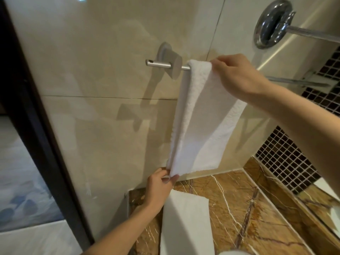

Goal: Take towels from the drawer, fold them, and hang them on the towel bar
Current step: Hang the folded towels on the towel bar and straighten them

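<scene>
Left grip [161,183] low, bare forearm reaching up from bottom of view; thumb and fingers pinch towel [200,116] at its bottom corner. Right grip [237,74] high, bare forearm in from right, back of hand to camera, fingertips pinching towel's top fold. Arms well apart.

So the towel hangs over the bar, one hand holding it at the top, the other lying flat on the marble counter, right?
No. In the head view the left hand pinches the bottom corner of the towel, off the marble counter. The towel does hang over the bar, with the right hand holding its top.
</scene>
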{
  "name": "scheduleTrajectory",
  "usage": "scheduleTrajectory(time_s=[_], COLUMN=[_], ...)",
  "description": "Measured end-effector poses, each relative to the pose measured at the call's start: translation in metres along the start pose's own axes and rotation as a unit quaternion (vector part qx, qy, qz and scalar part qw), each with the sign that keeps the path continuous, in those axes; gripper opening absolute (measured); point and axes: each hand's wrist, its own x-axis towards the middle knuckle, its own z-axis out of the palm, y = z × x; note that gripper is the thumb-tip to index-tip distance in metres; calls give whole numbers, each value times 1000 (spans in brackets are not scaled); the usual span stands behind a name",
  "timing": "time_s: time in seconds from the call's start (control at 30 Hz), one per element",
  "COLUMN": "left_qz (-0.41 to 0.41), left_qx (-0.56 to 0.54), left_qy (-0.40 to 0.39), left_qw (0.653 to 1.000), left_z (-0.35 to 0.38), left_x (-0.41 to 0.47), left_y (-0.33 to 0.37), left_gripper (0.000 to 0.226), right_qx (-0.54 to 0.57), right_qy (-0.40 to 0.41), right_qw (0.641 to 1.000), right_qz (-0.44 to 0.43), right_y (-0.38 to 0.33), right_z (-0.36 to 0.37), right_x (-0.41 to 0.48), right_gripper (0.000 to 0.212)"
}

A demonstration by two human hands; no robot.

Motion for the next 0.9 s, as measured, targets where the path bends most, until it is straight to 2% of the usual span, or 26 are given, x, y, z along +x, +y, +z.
scheduleTrajectory(time_s=[0.13,0.2,0.33,0.43,0.57,0.7,0.8,0.9], left_qz=[-2,-12,-28,-26,-30,-63,-72,-70], left_qx=[-4,0,-6,-1,-6,-66,-74,-71], left_qy=[-7,-9,-19,-11,8,27,6,-12], left_qw=[1000,1000,999,1000,1000,995,995,995], left_z=[0,-1,-2,-3,-5,-8,-8,-6], left_x=[0,0,-1,-1,0,-1,-1,-2], left_y=[-3,-3,-2,-4,-5,-1,4,9], left_gripper=[3,4,7,21,27,29,37,19], right_qx=[-66,-66,-69,-64,-63,-50,-57,-64], right_qy=[60,61,86,105,70,45,32,37], right_qw=[990,988,985,983,988,991,991,990], right_qz=[-107,-122,-132,-136,-121,-117,-115,-118], right_y=[-2,-4,0,3,2,1,3,6], right_z=[-1,2,9,10,3,-5,-6,-5], right_x=[-3,-6,-11,-12,-7,-4,-4,-5], right_gripper=[34,34,35,34,33,32,36,39])
